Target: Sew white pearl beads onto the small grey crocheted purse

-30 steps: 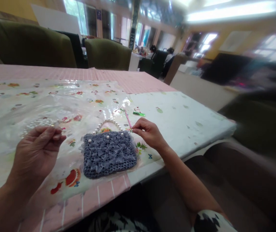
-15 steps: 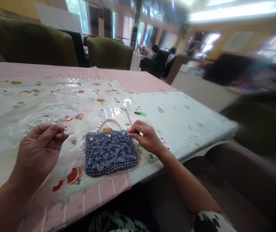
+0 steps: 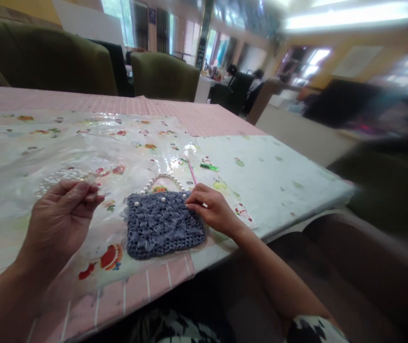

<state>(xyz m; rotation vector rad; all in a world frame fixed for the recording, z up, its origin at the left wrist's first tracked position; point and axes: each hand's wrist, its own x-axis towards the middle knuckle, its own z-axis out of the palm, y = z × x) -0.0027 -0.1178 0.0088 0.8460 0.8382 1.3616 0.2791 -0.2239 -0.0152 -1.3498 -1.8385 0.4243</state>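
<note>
- A blue-grey, rectangular crocheted pouch with ruffled trim is laid on a floral-printed plastic sheet, between the hands.
- At the pouch's upper right corner, the right hand is placed, thumb and forefinger pinched together; whether anything is gripped cannot be told.
- The left hand is held beside a heap of round white beads, fingertips pressed together; any item between them cannot be made out.
- A light, precise pinch seems best, with the ruffles left uncrushed.
- The slim pink rod, just behind the right hand, should be given clearance.
</note>
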